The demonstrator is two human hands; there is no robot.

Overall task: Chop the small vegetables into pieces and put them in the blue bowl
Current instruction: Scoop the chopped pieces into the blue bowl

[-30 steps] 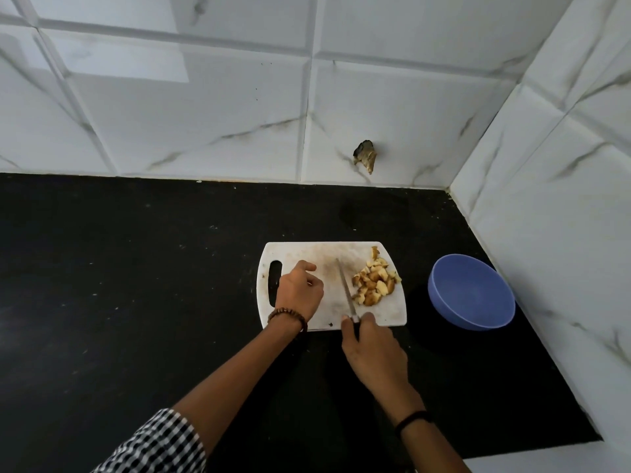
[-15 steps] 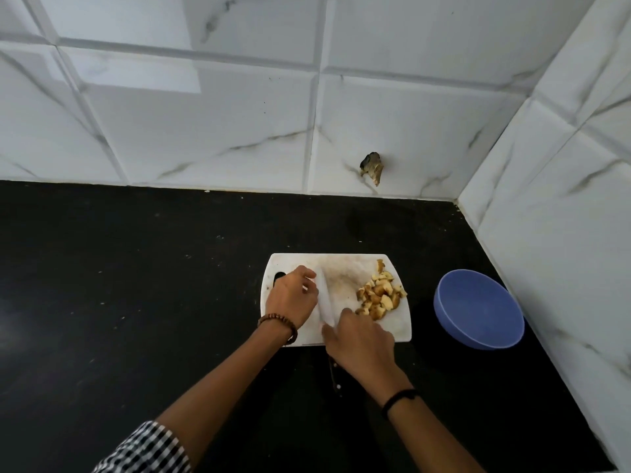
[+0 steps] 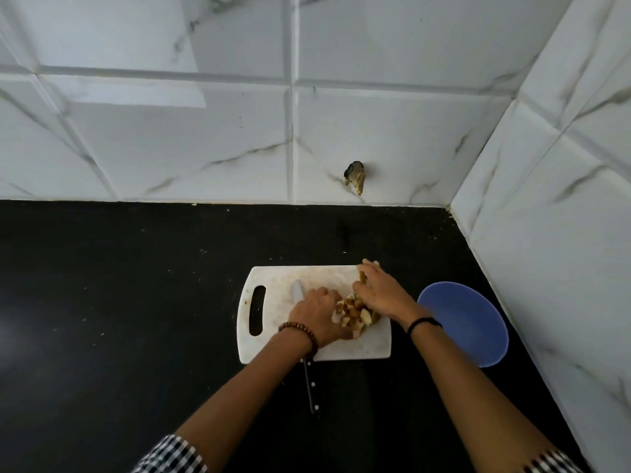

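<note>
Two cupped hands, my left hand (image 3: 316, 310) and right hand (image 3: 382, 295), close around the chopped pieces (image 3: 353, 314) for transfer to the blue bowl (image 3: 467, 322); knife (image 3: 309, 380) lies released.

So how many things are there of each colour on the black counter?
White: 1, the cutting board
Blue: 1, the blue bowl
Silver and black: 1, the knife
Tan: 1 pile of chopped pieces, cupped between the left hand and right hand
Total: 4
</note>
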